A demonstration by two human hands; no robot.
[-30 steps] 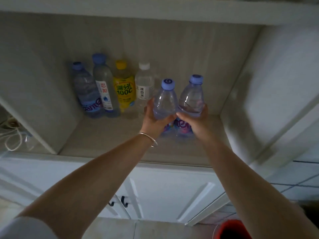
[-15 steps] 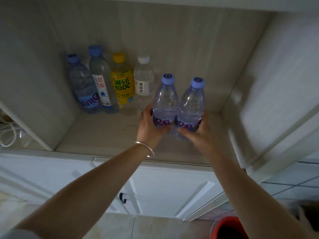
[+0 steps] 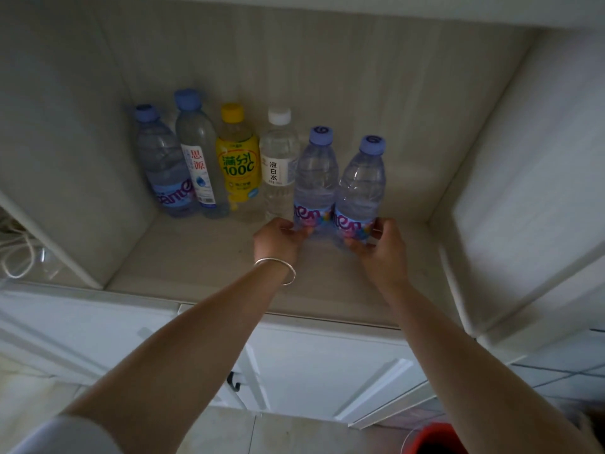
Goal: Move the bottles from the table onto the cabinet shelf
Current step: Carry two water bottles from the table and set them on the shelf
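Note:
Two clear water bottles with purple caps stand upright side by side on the cabinet shelf (image 3: 203,263). My left hand (image 3: 278,239) pinches the base of the left bottle (image 3: 316,178) from its left side. The base of the right bottle (image 3: 361,188) sits between the thumb and fingers of my right hand (image 3: 383,249). Both bottles rest on the shelf floor, to the right of a row of other bottles at the back.
Along the back left stand a blue-capped bottle (image 3: 162,165), a tall white-labelled bottle (image 3: 196,158), a yellow drink bottle (image 3: 237,162) and a white-capped clear bottle (image 3: 278,165). White cabinet doors (image 3: 327,365) are below, and a red bucket (image 3: 432,440) is on the floor at bottom right.
Both bottles have moved deeper into the shelf and now stand on it. My hands have slid down from the bottles' middles to their bases.

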